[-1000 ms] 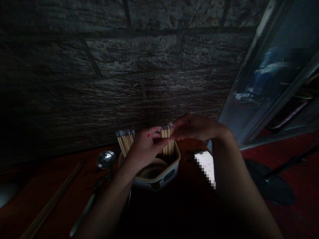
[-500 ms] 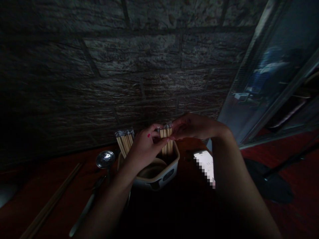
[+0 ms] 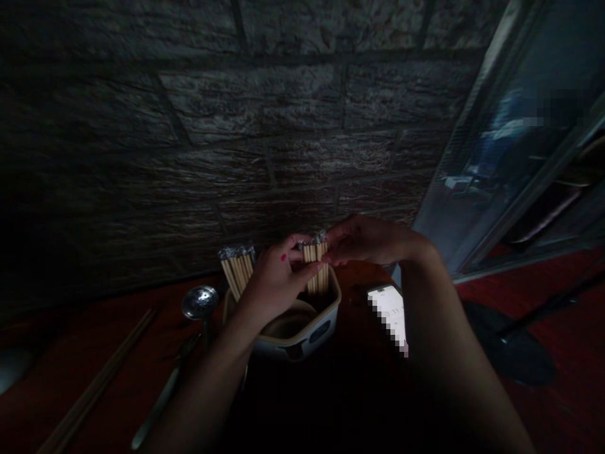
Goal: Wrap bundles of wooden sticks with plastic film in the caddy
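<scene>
Several plastic-wrapped wooden chopsticks [image 3: 315, 253] stand upright in the right back corner of a pale bin [image 3: 302, 350] with a tan rim. My left hand [image 3: 278, 271] is closed around their upper part, thumb across the front. From the right, my right hand [image 3: 354, 241] pinches the same bundle near its wrapped tops. Another bunch of wrapped chopsticks [image 3: 237, 268] leans in the bin's left back corner, partly behind my left hand. A round tan container [image 3: 290, 318] sits inside the bin, partly hidden by my left wrist.
Left of the bin lie a slotted metal ladle [image 3: 200, 302], a pale-handled utensil [image 3: 158, 403] and a pair of long chopsticks [image 3: 101, 375]. A lit phone [image 3: 390, 312] rests to the right. A stone wall [image 3: 283, 139] rises behind the dark red table [image 3: 118, 321]; a glass door [image 3: 491, 170] stands right.
Both hands keep nearly the same place on the bundle, with only a tiny shift of the right fingers. The bin and the things around it have stayed put.
</scene>
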`<state>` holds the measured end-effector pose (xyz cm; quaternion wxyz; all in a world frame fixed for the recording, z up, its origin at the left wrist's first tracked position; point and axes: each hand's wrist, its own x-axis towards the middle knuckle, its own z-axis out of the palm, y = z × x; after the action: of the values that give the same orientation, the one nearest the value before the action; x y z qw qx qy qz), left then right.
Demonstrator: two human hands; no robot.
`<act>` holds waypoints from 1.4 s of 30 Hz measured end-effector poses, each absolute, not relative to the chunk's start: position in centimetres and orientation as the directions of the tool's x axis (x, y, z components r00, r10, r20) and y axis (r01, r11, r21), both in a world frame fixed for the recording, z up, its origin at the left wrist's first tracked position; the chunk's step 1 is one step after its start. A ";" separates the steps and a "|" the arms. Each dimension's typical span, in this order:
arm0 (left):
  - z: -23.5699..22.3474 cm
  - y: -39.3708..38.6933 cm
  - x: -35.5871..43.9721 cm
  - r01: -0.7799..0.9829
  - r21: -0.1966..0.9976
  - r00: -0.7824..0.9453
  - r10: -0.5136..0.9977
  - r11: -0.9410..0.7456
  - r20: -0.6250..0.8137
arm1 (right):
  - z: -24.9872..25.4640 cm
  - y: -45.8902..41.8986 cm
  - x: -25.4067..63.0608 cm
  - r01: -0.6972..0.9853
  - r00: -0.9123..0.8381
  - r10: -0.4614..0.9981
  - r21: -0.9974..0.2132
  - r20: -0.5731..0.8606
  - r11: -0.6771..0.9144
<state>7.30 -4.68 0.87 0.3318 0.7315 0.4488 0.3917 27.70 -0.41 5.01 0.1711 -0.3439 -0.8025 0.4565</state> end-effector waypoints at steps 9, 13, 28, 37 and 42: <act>0.9 -4.7 7.3 0.409 0.831 0.300 0.916 -0.376 0.267 | 5.2 -0.6 27.5 0.405 -0.691 0.722 -0.846 -0.036 0.346; 0.8 -4.7 7.3 0.421 0.825 0.300 0.916 -0.378 0.266 | 5.3 -0.6 27.4 0.396 -0.691 0.722 -0.854 -0.036 0.336; 2.0 -5.1 7.0 0.401 0.873 0.270 0.946 -0.279 0.178 | 5.5 -0.9 27.3 0.420 -0.686 0.726 -0.841 -0.049 0.340; 2.8 -5.6 6.9 0.382 0.900 0.233 0.964 -0.210 0.127 | 5.1 -0.6 27.4 0.406 -0.705 0.708 -0.842 -0.042 0.354; 2.4 -5.3 6.9 0.347 0.900 0.266 0.948 -0.262 0.174 | 5.4 -0.9 27.2 0.405 -0.696 0.717 -0.840 -0.027 0.361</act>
<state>6.88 -5.32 2.38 0.3887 0.6942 0.4666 0.3865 27.22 -0.88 5.36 0.1753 -0.3482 -0.8062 0.4451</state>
